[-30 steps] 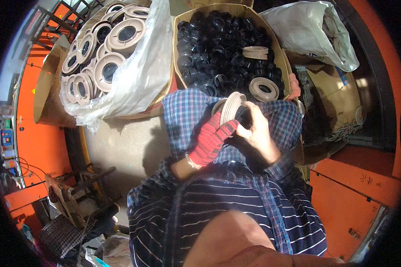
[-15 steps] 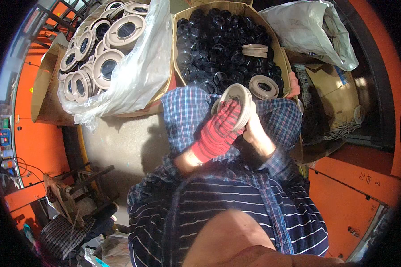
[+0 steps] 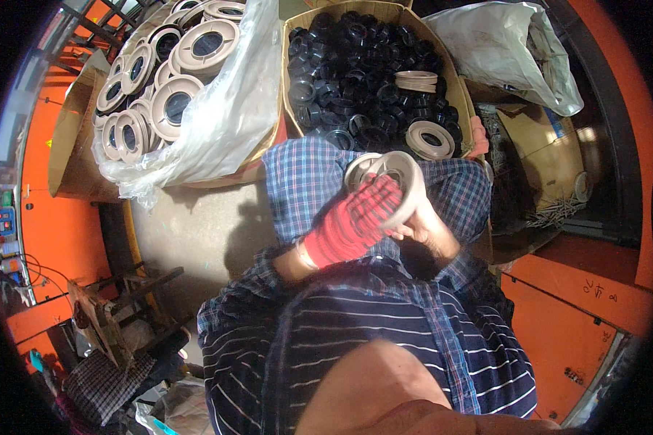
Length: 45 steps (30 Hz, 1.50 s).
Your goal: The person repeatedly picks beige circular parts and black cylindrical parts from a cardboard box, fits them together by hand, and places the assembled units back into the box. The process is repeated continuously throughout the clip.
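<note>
Just in front of the cardboard box of black rings [image 3: 370,72], over a lap covered with blue checked cloth [image 3: 305,181], a beige plastic spool [image 3: 395,181] is held between both hands. The left hand [image 3: 352,221], gloved in red knit, is wrapped across the face and near rim of the spool, its fingers curled over it in a firm grasp. The right hand [image 3: 428,228], bare, is closed against the underside and right edge of the same spool; how far its fingers reach behind cannot be told. The spool is tilted, its flange turned up and toward the box.

Inside that box, on top of the black rings, two further beige spools are seen: one flat near the near right corner [image 3: 429,138], one stacked further back [image 3: 416,80]. Left of the box, a clear plastic bag [image 3: 218,123] full of similar beige spools is propped open. Right of the box lies a white sack [image 3: 500,43].

The step in hand is judged to be the fitting or pressing together of a part on the spool, done with both hands. The next move would seem to call for steady pressure square to the flange, so that nothing is seated crooked, and for a free hand before another piece is reached for.
</note>
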Motion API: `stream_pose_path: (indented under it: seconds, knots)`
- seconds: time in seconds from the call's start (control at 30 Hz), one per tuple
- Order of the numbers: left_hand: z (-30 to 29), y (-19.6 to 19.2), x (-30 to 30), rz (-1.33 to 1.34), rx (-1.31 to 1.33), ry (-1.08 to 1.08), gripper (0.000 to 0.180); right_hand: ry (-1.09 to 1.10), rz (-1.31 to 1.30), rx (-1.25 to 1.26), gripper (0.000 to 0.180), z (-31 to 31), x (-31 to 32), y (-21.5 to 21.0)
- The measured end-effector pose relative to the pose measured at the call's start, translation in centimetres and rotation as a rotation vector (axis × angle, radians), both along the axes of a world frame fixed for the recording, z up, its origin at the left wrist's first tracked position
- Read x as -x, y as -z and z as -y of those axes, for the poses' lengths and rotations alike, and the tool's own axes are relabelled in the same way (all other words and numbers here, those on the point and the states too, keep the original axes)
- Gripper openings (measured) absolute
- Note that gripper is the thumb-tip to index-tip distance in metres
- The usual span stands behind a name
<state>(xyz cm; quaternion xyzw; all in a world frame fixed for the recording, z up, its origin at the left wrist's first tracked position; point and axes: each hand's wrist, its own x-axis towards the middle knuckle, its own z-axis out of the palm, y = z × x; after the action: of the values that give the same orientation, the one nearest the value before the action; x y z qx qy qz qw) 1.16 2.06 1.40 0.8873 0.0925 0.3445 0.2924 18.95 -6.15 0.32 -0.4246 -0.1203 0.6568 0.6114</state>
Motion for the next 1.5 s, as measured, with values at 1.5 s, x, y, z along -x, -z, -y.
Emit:
stream_pose_path:
  seconds: [1.5]
  knots:
    - [-6.4, -2.3, -1.4, 0.19, 1.231, -0.077, 0.047, 0.163, 1.027, -0.149, 0.06, -3.9, -7.5, -6.2]
